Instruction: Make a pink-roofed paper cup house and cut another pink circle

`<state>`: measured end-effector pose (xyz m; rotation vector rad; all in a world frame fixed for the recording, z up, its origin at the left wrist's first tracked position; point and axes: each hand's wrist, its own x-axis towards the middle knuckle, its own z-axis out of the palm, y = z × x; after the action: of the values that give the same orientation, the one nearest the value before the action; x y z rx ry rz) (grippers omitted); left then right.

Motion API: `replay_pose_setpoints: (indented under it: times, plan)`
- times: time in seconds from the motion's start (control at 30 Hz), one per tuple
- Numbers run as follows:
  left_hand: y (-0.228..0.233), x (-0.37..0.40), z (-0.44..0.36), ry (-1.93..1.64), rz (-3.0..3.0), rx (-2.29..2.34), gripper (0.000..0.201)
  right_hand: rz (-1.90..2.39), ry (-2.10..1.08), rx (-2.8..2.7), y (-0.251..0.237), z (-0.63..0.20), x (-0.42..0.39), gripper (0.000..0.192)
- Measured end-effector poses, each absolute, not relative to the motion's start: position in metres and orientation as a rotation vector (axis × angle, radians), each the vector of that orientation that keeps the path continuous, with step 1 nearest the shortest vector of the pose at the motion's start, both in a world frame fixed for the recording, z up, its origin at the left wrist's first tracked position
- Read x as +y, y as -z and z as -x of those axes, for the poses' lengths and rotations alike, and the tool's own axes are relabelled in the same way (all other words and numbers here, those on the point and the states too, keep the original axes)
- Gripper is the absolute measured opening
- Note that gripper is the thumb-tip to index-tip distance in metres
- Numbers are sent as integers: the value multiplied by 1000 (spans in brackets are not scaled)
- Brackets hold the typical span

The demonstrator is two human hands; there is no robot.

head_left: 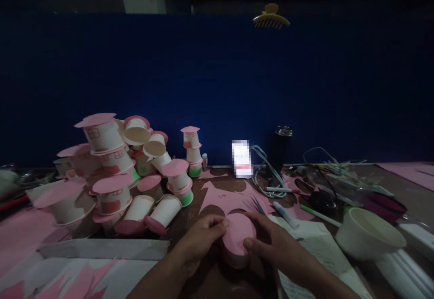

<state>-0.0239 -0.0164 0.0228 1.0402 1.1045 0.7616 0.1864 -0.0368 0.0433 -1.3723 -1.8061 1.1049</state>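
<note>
Both hands meet at the near middle of the worktop [203, 285] over a paper cup [237, 256] capped with a pink paper disc [237, 235]. The left hand [200, 240] closes its thumb and fingertips on the disc's left edge, while the right hand [274, 240] pinches the right edge, thumb low on the rim; together they seem to press the disc flat on the cup's mouth, which would keep it centred. The cup stands just in front of the person, its wall mostly hidden under the disc.

To the left, a heap of finished cups [115, 172] leans together, each with a pink lid and small drawn windows; several lie on their sides with open mouths showing nothing inside. Behind the hands lies a pink sheet [224, 197] with round pieces cut out of it, with scissors [259, 206] resting on it within easy reach. A marker [285, 214] and a green pen [318, 215] lie to the right, near a white bowl [368, 233] whose inside looks bare. A dark flask [281, 147] stands against the blue back wall [217, 77], beside coiled cables [267, 177]. A yellow hair clip [271, 17] sits on top of the wall.
</note>
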Motion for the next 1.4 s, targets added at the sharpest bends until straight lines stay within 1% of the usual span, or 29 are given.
replay_pose_setpoints:
  times: [0.17,0.3,0.47,0.67,0.83,0.9,1.07,1.27,1.4]
  plan:
    - [-21,-14,25,-757,-1004,1088,57,1352,-1127,-1797,-42,-187,-37,60]
    - [-21,-14,26,-740,-998,1103,57,1325,-1129,-1808,-44,-186,-36,57]
    - [-21,-16,24,-801,-1012,1079,58,1327,-1154,-1800,-46,-186,-37,58]
    - [-17,-13,14,-947,-1268,1222,55,1411,-1106,-1797,-43,-186,-37,59]
    - [-16,-10,9,-1050,-1428,1247,46,1359,-1113,-1783,-45,-183,-38,55]
    - [-16,-11,9,-1043,-1419,1259,44,1342,-1138,-1775,-46,-183,-38,54]
    - [-13,-12,8,-1002,-1366,1267,43,1382,-1142,-1798,-47,-183,-37,59]
    - [-10,-11,8,-1018,-1354,1236,41,1374,-1150,-1787,-44,-184,-36,58]
    - [-12,-14,8,-997,-1341,1255,47,1373,-1131,-1788,-42,-185,-37,59]
